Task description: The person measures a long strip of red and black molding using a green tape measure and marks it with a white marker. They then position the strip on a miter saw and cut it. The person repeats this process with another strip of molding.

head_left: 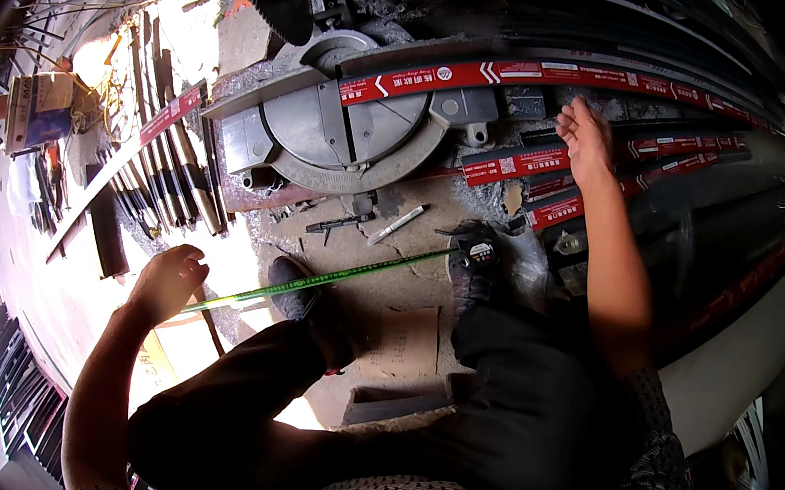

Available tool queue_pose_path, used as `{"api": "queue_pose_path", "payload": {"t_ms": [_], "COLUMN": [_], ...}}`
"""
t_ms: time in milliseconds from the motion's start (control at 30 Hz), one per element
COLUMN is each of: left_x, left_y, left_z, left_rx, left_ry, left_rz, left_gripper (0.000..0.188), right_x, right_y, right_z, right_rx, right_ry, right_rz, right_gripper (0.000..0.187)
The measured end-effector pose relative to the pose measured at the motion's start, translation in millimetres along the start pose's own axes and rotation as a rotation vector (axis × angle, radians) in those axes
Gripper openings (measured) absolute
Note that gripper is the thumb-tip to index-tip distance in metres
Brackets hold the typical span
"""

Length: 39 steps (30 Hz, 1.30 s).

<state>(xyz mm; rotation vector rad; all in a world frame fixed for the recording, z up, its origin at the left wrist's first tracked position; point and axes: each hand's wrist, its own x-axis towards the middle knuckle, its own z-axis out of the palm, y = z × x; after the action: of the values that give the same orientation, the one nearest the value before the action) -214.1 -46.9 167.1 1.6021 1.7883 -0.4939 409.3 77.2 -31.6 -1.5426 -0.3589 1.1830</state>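
My left hand [167, 284] is at the lower left, its fingers loosely bent and apart, nothing visible between them. A green tape measure blade [340, 276] stretches across the floor, its left end meeting the heel of that hand. Its dark case [480, 253] sits by my right foot. My right hand [586, 139] is raised at the right, fingers half bent and apart, just below a long bar with a red printed film [548, 72]. That bar lies across a grey miter saw [347, 133], along its fence. Whether my right hand touches the bar is unclear.
A white marker [397, 225] and a small black tool [339, 224] lie before the saw. More red-filmed bars [517, 167] are stacked at the right. Metal offcuts [166, 151] lie at the left beside a pale strip [109, 179]. Flattened cardboard [404, 340] lies between my legs.
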Motion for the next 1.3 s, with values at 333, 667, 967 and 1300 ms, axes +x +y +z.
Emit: {"api": "queue_pose_path", "payload": {"t_ms": [333, 667, 967, 1300], "left_x": [22.0, 30.5, 51.2, 87.5], "left_y": [-48.8, -85.6, -50.1, 2.0], "left_z": [96.8, 107.8, 88.2, 66.3], "left_rx": [-0.526, -0.708, -0.87, -1.147], "left_ry": [-0.01, 0.038, 0.008, -0.041], "left_rz": [-0.024, -0.138, -0.144, 0.178], "left_gripper": [0.033, 0.036, 0.044, 0.059], "right_x": [65.9, 74.2, 59.6, -36.1], "right_y": [0.6, 0.3, -13.3, -5.3], "right_z": [32.7, 35.2, 31.2, 44.9], "right_rx": [0.143, 0.191, 0.219, 0.22], "right_ry": [-0.009, 0.003, 0.091, -0.008], "right_rz": [0.197, 0.211, 0.21, 0.223], "right_gripper": [0.039, 0.021, 0.014, 0.017]}}
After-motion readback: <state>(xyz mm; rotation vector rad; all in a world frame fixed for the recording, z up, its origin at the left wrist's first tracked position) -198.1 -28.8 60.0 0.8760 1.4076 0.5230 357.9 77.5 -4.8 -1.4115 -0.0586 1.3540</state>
